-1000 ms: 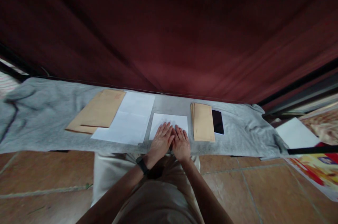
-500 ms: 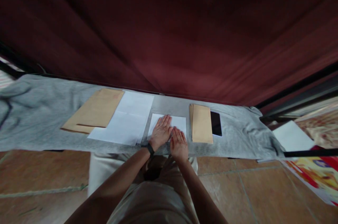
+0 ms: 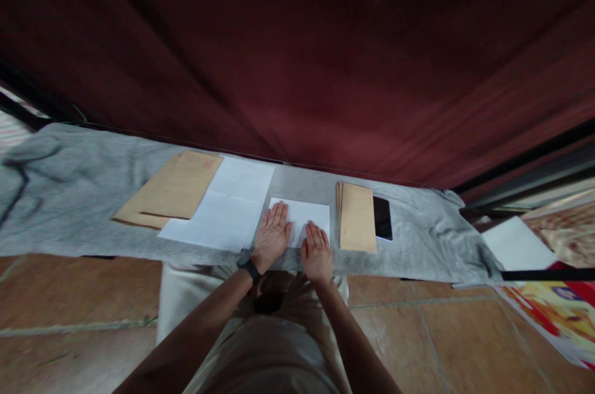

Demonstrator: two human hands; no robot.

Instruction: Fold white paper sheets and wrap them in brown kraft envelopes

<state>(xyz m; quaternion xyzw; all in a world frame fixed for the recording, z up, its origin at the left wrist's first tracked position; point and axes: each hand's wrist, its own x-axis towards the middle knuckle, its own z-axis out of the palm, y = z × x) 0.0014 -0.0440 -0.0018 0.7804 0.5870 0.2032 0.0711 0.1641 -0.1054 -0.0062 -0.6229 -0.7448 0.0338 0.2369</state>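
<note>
A folded white sheet of paper lies on the grey cloth in front of me. My left hand lies flat on its left part, fingers stretched out. My right hand rests flat on its near right part, fingers spread. A black band sits on my left wrist. Neither hand holds anything.
Larger white sheets and brown envelopes lie to the left. A stack of brown envelopes and a black phone lie to the right. A dark red curtain hangs behind. More paper and a colourful print sit at far right.
My left hand slid leftwards across the white sheet, away from my right hand. My right hand stayed near the sheet's front edge.
</note>
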